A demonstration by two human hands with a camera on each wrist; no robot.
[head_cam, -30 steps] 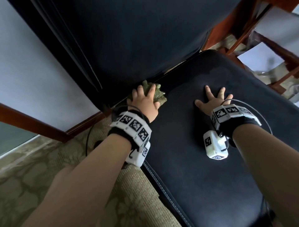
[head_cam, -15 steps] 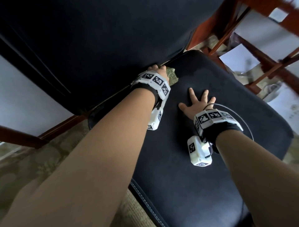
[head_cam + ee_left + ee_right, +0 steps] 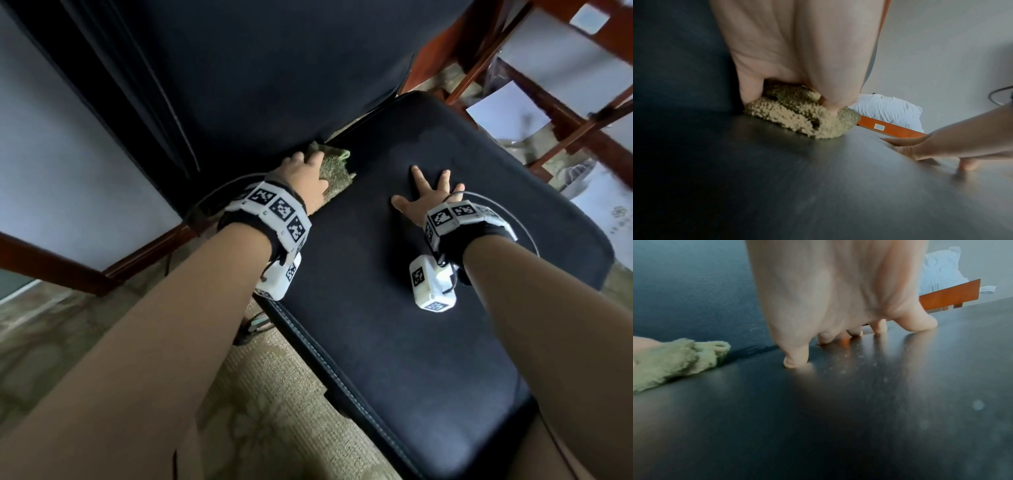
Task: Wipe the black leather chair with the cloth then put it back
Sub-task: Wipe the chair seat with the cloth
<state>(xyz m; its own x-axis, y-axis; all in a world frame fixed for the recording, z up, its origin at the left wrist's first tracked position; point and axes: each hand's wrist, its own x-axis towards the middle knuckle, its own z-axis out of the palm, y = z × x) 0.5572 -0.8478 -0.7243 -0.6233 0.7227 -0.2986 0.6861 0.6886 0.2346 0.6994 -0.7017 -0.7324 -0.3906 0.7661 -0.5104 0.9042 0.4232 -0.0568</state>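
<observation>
The black leather chair's seat (image 3: 411, 325) fills the middle of the head view, with its backrest (image 3: 274, 68) rising behind. My left hand (image 3: 305, 174) grips a bunched olive-green cloth (image 3: 97, 168) (image 3: 797, 120) and presses it on the seat's back left corner, right at the crease under the backrest. My right hand (image 3: 428, 192) lies flat on the seat with fingers spread, to the right of the cloth and apart from it. In the right wrist view its fingertips (image 3: 795, 363) press the leather (image 3: 838, 418), and the cloth (image 3: 678, 360) shows at the left.
A patterned beige carpet (image 3: 274, 411) lies left of and below the seat. A grey wall with a wooden skirting board (image 3: 51, 267) stands at the left. Red-brown wooden furniture legs (image 3: 513, 44) and white sheets (image 3: 507, 109) crowd the upper right.
My left hand with the cloth swept right along the crease, then came back left toward the seat's back corner. The right hand stayed flat on the seat.
</observation>
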